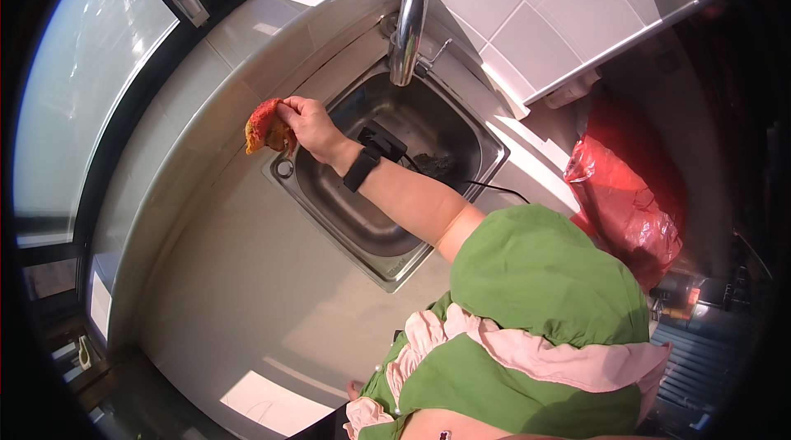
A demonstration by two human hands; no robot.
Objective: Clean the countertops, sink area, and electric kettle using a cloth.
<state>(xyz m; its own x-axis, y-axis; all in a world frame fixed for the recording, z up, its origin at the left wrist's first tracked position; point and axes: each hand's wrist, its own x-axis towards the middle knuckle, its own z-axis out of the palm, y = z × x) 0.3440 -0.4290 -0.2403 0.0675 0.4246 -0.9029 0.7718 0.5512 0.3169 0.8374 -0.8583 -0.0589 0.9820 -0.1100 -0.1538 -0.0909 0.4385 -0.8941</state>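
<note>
My right hand [312, 129] pinches a crumpled red, orange and yellow cloth [267, 126] between thumb and fingers. It is held above the left rim of a stainless steel sink [395, 282], near the tiled ledge. A black strap [361, 169] with a small black device circles my right wrist, and a black cable runs from it across the basin. The chrome tap [409, 26] stands at the back of the sink. Dark matter lies at the drain [434, 163]. Only a bit of skin, apparently my left hand [353, 389], shows beside my green clothing; the rest is hidden.
A pale countertop [247, 261] surrounds the sink. Along its far side run a tiled ledge [204, 94] and a dark-framed window [93, 88]. To the right lies a red plastic bag [630, 211], with a pale bottle [571, 91] behind it. Tiles [531, 13] cover the wall behind the tap.
</note>
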